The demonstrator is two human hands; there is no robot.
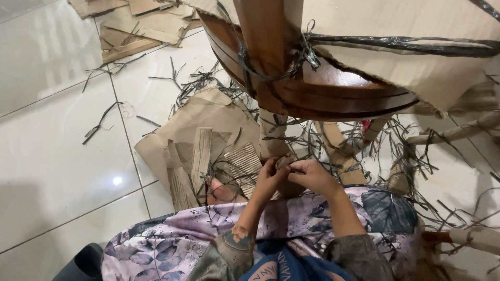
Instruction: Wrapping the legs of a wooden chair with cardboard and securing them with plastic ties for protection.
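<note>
Both hands, left hand (269, 174) and right hand (312, 174), pinch the cardboard wrap (284, 161) on a chair leg; light, stiff, tearable, best gripped at its loose edge

Small brown scrap (285, 162) between fingertips of left hand (270, 177) and right hand (312, 175): mostly covered, kind unclear. Chair leg (266, 31) above fingers: cut off at top edge. Black strap (406, 44) up right of fingers: runs out of frame. Cardboard (200, 125) left of fingers: partly hidden under strips.
</note>
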